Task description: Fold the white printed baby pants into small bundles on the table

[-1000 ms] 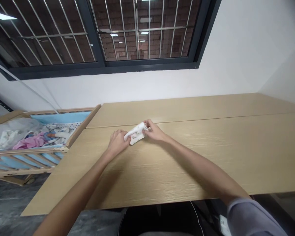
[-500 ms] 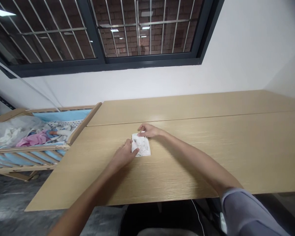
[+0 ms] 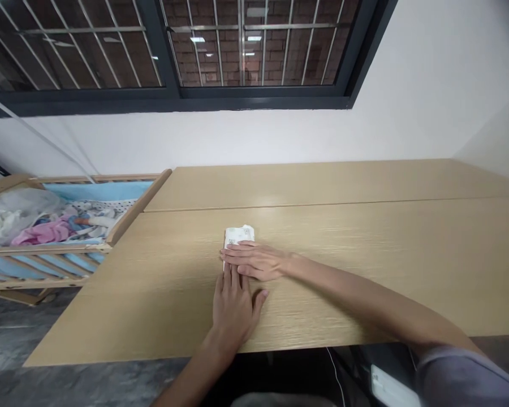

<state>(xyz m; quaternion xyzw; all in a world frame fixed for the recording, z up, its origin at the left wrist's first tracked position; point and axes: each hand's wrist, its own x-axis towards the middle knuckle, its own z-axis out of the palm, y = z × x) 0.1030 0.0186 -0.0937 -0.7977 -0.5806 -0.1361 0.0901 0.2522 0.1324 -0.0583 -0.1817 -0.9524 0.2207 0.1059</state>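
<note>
A small white printed packet [image 3: 238,234] lies flat on the pale wooden table [image 3: 365,254], its lower part covered by my hands. Across it lies my right hand [image 3: 258,260], palm down with the fingers stretched to the left. My left hand [image 3: 233,302] rests flat just below, its fingers pointing away from me and their tips meeting the edge of my right hand at the packet's near end. Neither hand grips anything that shows.
At the left stands a wooden crib [image 3: 139,206] with blue lining, holding pink and white cloths [image 3: 46,232] and a plastic bag. A dark-framed barred window [image 3: 258,102] is behind the table. Below the front edge are a white object [image 3: 392,387] and a thin cable.
Both hands have let go of the packet's edges and now lie flat. My right hand has come nearer over the packet, while my left hand has moved down and slightly right.
</note>
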